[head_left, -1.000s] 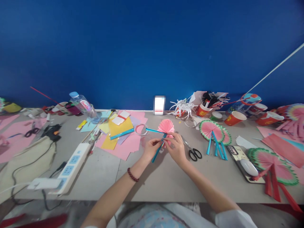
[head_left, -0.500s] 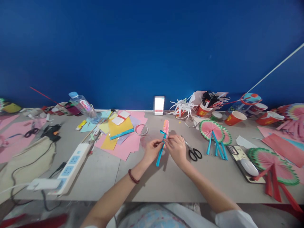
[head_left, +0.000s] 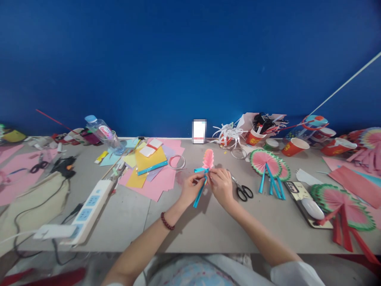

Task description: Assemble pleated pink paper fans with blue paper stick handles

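Observation:
Between my hands, above the middle of the table, is a pink pleated paper piece (head_left: 208,157) standing upright, with a blue paper strip (head_left: 200,193) at its base. One end of the strip points left and another hangs down. My left hand (head_left: 192,188) pinches the blue strip with thumb and fingers. My right hand (head_left: 221,184) is closed on the lower part of the pink paper, close to where the strip crosses; its fingertips partly hide that spot. Black-handled scissors (head_left: 244,192) lie just right of my right hand.
Finished pleated paper fans (head_left: 266,165) with blue strips lie to the right, beyond them a phone with a mouse (head_left: 312,209) on it. Coloured paper sheets (head_left: 166,180), a power strip (head_left: 92,210) and a plastic bottle (head_left: 104,133) are left. Paper cups (head_left: 295,147) stand along the wall.
The pink pleated paper has turned, showing a wider face. The upper end of the blue strip now sticks out to the left. Both hands stay in nearly the same place.

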The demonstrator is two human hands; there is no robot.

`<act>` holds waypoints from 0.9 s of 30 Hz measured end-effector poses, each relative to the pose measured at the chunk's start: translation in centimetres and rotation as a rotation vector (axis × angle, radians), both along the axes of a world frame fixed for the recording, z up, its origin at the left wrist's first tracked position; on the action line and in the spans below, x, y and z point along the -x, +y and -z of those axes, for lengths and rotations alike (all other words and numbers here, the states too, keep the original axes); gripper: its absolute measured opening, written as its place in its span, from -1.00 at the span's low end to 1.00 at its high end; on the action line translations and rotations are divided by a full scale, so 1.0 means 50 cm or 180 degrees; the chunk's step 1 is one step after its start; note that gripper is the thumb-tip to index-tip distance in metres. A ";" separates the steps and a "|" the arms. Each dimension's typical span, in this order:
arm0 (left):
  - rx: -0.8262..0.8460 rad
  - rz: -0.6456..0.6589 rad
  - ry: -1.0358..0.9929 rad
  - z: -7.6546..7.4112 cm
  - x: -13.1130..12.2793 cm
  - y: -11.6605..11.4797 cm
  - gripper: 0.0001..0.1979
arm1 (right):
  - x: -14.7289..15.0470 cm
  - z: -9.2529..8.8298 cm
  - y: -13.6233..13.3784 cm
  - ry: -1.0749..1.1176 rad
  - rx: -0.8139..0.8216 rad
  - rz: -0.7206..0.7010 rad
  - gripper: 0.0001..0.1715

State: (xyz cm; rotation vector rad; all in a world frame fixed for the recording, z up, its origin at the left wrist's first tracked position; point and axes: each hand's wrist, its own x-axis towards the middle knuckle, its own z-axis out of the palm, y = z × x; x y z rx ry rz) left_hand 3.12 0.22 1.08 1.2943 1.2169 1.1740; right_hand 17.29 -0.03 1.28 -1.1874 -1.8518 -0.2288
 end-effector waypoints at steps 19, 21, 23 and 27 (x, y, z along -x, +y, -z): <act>-0.0167 -0.0023 0.0043 0.003 0.000 0.001 -0.85 | -0.002 -0.004 -0.001 -0.0146 0.0007 -0.0079 -0.79; -0.0100 -0.0016 -0.0037 0.003 0.000 0.001 -0.83 | -0.005 -0.004 0.000 -0.0083 0.0057 -0.0122 -0.80; -0.0080 -0.0054 -0.0058 0.004 0.000 0.000 -0.83 | -0.008 -0.004 0.000 -0.0032 0.0096 -0.0154 -0.80; -0.0246 -0.0072 0.0082 0.005 0.000 -0.001 -0.84 | -0.010 -0.004 -0.001 -0.0039 0.0083 -0.0175 -0.76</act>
